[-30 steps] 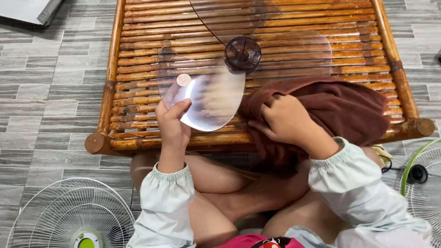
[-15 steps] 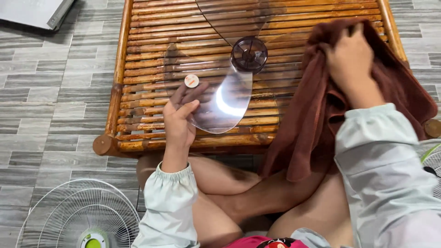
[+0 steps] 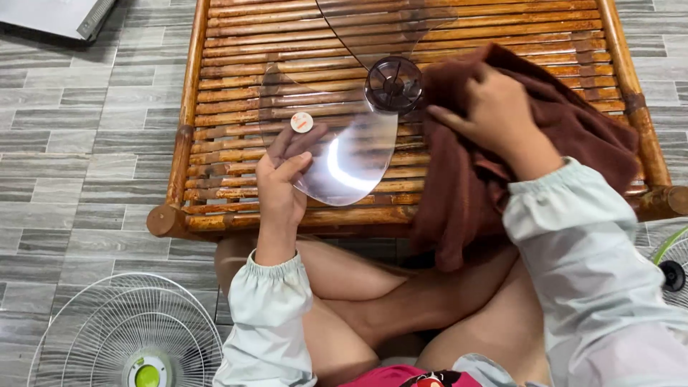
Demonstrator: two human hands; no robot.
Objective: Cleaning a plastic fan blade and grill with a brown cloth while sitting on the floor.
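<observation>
My left hand (image 3: 281,185) grips the near edge of a clear plastic fan blade (image 3: 344,147), holding it above the bamboo table (image 3: 236,43). The blade has a dark round hub (image 3: 393,84) and a small round sticker (image 3: 302,122) by my fingers. My right hand (image 3: 489,113) clutches a brown cloth (image 3: 573,136) just right of the hub, against the blade. The cloth hangs down over the table's front edge toward my crossed legs.
A white wire fan guard (image 3: 129,337) with a green centre lies on the tiled floor at lower left. Another guard with a green rim (image 3: 670,265) shows at the right edge. A flat grey box (image 3: 57,16) lies at top left.
My right hand lifted the cloth off the table's front edge, swung it up to the right, and has now brought it left to the hub. My left hand kept hold of the blade.
</observation>
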